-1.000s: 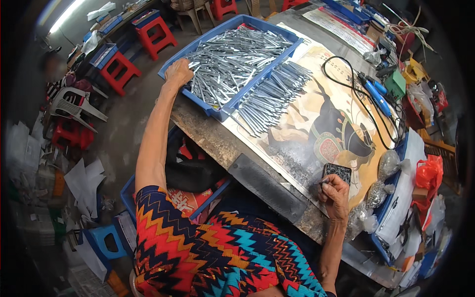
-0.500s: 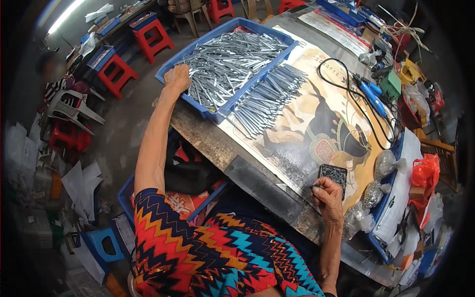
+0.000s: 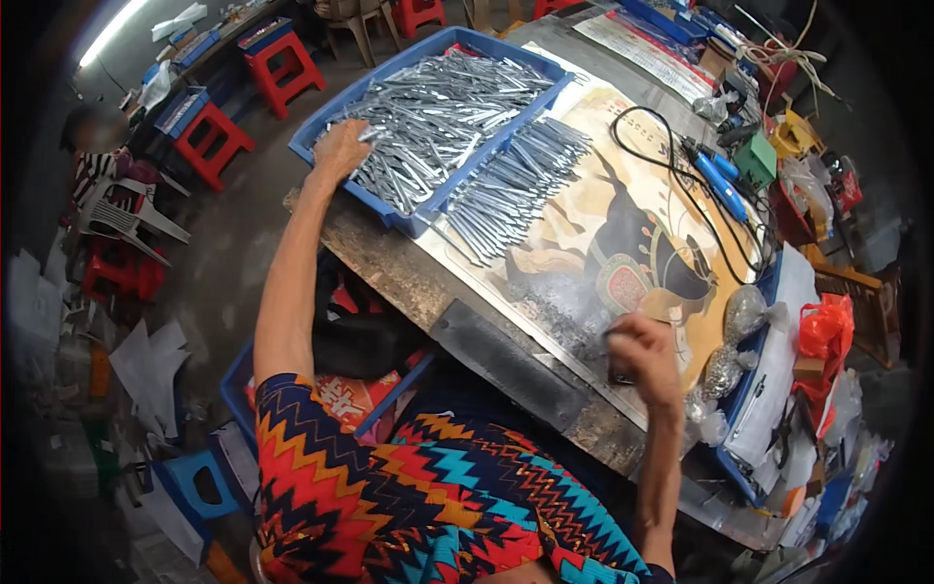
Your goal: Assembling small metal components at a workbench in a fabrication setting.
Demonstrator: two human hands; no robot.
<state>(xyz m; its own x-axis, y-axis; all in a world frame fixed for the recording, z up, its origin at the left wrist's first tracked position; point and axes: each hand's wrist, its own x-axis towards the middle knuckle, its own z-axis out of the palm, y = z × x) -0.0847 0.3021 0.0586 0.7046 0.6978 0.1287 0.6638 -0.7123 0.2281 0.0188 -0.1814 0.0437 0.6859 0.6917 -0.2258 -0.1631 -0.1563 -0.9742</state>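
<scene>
At the left corner of a blue tray (image 3: 428, 45) is my left hand (image 3: 341, 150), its fingers closed over the metal pile. A shiny slim metal piece (image 3: 367, 134) shows at its fingertips. Loose, slim grey metal pieces (image 3: 438, 112) heap up in the tray. A row of similar pieces (image 3: 516, 190) lies side by side along the tray's right side. My right hand (image 3: 646, 358) is smeared by motion, fingers bunched together, above the near right part of the table; what they hold is too blurred to make out. It mostly hides a small black box (image 3: 619, 376).
A printed picture sheet (image 3: 574, 248) covers the tabletop. A blue tool (image 3: 720, 185) with a black cable lies at the far right. Clear bags of small parts (image 3: 722, 370) line the right edge. A black pad (image 3: 506, 365) sits on the near edge. Red stools (image 3: 214, 141) stand beyond the left.
My right hand has lifted and turned over the small black box, covering most of it. My left hand stays at the tray corner, where a shiny piece now shows at its fingertips.
</scene>
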